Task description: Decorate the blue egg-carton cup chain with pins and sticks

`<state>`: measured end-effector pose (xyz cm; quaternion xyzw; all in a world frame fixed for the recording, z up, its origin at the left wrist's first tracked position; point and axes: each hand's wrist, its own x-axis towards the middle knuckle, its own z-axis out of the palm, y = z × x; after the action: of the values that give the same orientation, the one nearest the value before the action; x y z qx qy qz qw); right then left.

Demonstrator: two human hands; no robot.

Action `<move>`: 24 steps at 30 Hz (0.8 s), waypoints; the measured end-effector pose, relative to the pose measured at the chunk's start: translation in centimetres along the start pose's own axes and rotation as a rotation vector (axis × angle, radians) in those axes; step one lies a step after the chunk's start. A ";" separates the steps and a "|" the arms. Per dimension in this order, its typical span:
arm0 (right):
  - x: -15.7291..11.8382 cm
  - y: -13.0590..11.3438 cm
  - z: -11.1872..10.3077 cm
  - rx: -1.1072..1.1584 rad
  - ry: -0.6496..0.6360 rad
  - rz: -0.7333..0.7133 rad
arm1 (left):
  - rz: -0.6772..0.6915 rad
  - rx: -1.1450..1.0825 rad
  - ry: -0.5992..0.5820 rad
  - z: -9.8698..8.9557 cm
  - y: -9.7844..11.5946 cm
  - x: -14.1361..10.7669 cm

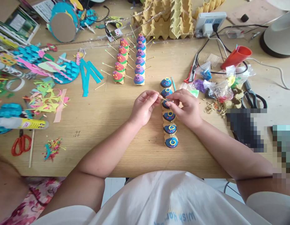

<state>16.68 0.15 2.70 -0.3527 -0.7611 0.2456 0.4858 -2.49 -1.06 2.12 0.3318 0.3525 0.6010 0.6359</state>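
A row of egg-carton cups point(169, 116) covered in blue, with yellow rings on top, runs down the middle of the table. Over its upper part, my left hand point(146, 106) pinches one end of a thin wooden stick point(162, 97). The fingertips of my right hand point(185, 107) are closed on the stick's other end. Both hands partly hide the cups beneath them. Just beyond the row lies a thin blue-and-white stick point(173, 83). Two finished-looking rows, one red and green point(120, 58), one purple and blue point(139, 61), stand farther back with pins sticking out.
Plain egg cartons point(164, 18) and a power strip point(210, 20) are at the back. On the right are a red cutter point(191, 70), bagged clay point(219, 89) and black scissors point(253, 97). Paper scraps point(45, 100), red scissors point(21, 144) and a glue bottle point(22, 123) lie left. Another person's arm shows lower left.
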 end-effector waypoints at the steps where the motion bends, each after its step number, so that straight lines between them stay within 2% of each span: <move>1: 0.0 -0.1 0.0 -0.015 -0.011 -0.013 | 0.004 0.005 0.000 0.0 0.0 0.0; 6: -0.1 -0.3 0.3 -0.045 0.021 -0.046 | 0.056 0.108 -0.004 -0.1 -0.1 -0.1; 10: 0.1 0.0 0.3 -0.042 0.088 0.001 | 0.088 0.166 0.003 -0.4 -0.3 -0.2; 15: 0.0 0.2 0.2 -0.043 0.065 0.024 | 0.148 0.220 0.051 -0.6 -0.5 -0.2; 18: 0.0 0.1 0.3 -0.044 0.044 0.021 | 0.129 0.218 0.092 -0.6 -0.5 0.0; 24: 0.1 0.0 0.3 -0.035 0.026 0.028 | 0.040 0.164 0.061 -0.4 -0.3 0.2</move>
<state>16.43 0.24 2.62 -0.3750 -0.7538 0.2344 0.4860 -2.68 -0.85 1.66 0.3712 0.4130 0.5927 0.5833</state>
